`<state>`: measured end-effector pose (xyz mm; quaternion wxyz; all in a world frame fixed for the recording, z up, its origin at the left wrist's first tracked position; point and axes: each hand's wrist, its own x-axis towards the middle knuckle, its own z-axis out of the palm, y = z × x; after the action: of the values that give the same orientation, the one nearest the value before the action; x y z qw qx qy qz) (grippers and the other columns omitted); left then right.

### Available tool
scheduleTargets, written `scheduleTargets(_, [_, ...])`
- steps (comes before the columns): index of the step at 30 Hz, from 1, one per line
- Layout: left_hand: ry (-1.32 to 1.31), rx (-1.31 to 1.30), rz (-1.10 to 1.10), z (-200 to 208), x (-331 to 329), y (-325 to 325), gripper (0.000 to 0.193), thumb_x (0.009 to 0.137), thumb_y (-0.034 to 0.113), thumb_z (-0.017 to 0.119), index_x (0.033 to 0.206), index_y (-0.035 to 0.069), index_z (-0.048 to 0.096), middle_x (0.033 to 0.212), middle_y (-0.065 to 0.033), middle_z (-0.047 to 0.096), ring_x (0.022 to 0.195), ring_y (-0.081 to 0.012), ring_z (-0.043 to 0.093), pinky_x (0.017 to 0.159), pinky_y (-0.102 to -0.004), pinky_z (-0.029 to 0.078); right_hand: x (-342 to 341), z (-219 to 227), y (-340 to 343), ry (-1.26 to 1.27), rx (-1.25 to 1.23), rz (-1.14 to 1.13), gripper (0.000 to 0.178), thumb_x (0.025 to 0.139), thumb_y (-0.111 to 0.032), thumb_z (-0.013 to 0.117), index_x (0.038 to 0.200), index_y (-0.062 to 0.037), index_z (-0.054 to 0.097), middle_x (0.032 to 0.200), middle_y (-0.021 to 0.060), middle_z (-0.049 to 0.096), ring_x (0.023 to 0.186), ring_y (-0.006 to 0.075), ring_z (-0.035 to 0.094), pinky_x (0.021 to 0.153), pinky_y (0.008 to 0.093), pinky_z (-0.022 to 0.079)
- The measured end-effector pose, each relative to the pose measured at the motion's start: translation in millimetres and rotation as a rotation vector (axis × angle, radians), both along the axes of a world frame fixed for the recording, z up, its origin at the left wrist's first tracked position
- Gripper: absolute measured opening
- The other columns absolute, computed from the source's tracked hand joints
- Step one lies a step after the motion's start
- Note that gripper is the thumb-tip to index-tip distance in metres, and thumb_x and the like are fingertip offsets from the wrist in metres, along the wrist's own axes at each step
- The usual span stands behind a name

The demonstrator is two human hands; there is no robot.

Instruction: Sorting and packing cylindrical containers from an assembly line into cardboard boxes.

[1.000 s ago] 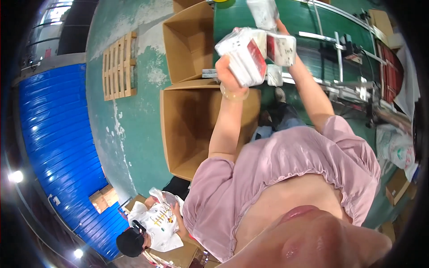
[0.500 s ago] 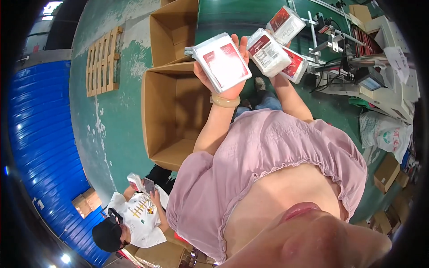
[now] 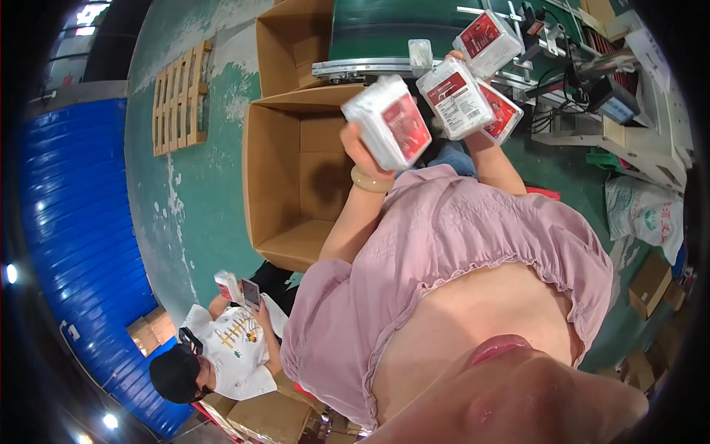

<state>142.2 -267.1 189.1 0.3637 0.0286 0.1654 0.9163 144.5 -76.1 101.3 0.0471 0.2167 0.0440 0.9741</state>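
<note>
My left hand (image 3: pixel 358 151), with a pale bangle on its wrist, grips a white plastic-wrapped pack (image 3: pixel 392 122) with a red label, held tilted. To the right, my right hand (image 3: pixel 455 55) is mostly hidden behind a cluster of similar packs. At the front of that cluster is a white pack (image 3: pixel 456 98) with a red band and printed panel. Another red-and-white pack (image 3: pixel 488 43) sits above it, and a third pack (image 3: pixel 501 112) shows behind its lower right side. A narrow gap separates the left pack from the cluster.
An open cardboard box (image 3: pixel 279 170) stands left of my left forearm, with a second box (image 3: pixel 292 48) beyond. A small white pack (image 3: pixel 420 54) lies on the green conveyor belt (image 3: pixel 392 26). Metal rails and cabled equipment (image 3: pixel 614 100) stand right. A seated co-worker (image 3: pixel 229 344) holds a phone and a pack.
My left hand has turned its pack from flat-facing to tilted and shifted it right. My right hand's packs have moved slightly right. The small pack on the conveyor has come into view.
</note>
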Motion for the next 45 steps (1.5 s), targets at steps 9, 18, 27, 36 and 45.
scheduleTargets(9, [0.694, -0.466, -0.484, -51.3, 52.0, 0.8, 0.090, 0.061, 0.014, 0.078, 0.133, 0.007, 0.024, 0.126, -0.0108, 0.042, 0.114, -0.0252, 0.045, 0.097, -0.0373, 0.036, 27.8, -56.5, 23.9, -0.393, 0.077, -0.053, 0.051, 0.082, -0.044, 0.054, 0.114, -0.0064, 0.043, 0.104, 0.0116, 0.056, 0.086, 0.0247, 0.060, 0.071, 0.0389, 0.053])
scheduleTargets(18, [0.247, -0.390, -0.731, -21.7, -11.7, -34.7, 0.066, 0.081, 0.062, 0.042, 0.120, 0.010, 0.033, 0.117, -0.0140, 0.049, 0.096, -0.0269, 0.057, 0.083, -0.0370, 0.047, 22.4, -26.6, -29.4, -0.567, 0.083, -0.037, 0.049, 0.085, -0.037, 0.055, 0.119, -0.0064, 0.039, 0.108, 0.0127, 0.054, 0.079, 0.0244, 0.062, 0.064, 0.0374, 0.054])
scheduleTargets(27, [0.668, -1.140, -1.079, 66.7, -64.6, 13.1, 0.056, 0.085, 0.052, 0.038, 0.119, 0.008, 0.039, 0.107, -0.0134, 0.051, 0.073, -0.0235, 0.061, 0.057, -0.0301, 0.052, 38.0, 23.0, -58.4, -0.624, 0.140, -0.007, 0.049, 0.086, -0.037, 0.052, 0.121, -0.0059, 0.038, 0.113, 0.0141, 0.052, 0.075, 0.0240, 0.062, 0.063, 0.0368, 0.054])
scheduleTargets(36, [0.649, -0.637, -0.970, 40.1, -106.9, -53.4, 0.065, 0.072, 0.036, 0.065, 0.123, 0.008, 0.037, 0.119, -0.0122, 0.049, 0.109, -0.0192, 0.049, 0.090, -0.0351, 0.042, 24.1, 13.8, -28.4, 0.246, -0.072, 0.397, 0.052, 0.087, -0.035, 0.051, 0.126, -0.0069, 0.032, 0.124, 0.0159, 0.043, 0.060, 0.0223, 0.062, 0.055, 0.0366, 0.052])
scheduleTargets(45, [1.928, -1.332, -0.036, -131.0, -195.6, 42.6, 0.073, 0.051, 0.011, 0.068, 0.119, 0.012, 0.042, 0.119, -0.0115, 0.046, 0.115, -0.0310, 0.040, 0.094, -0.0478, 0.032, 13.1, -3.6, -17.1, 0.361, -0.032, 0.415, 0.055, 0.085, -0.035, 0.052, 0.127, -0.0096, 0.026, 0.119, 0.0152, 0.043, 0.056, 0.0226, 0.061, 0.049, 0.0368, 0.049])
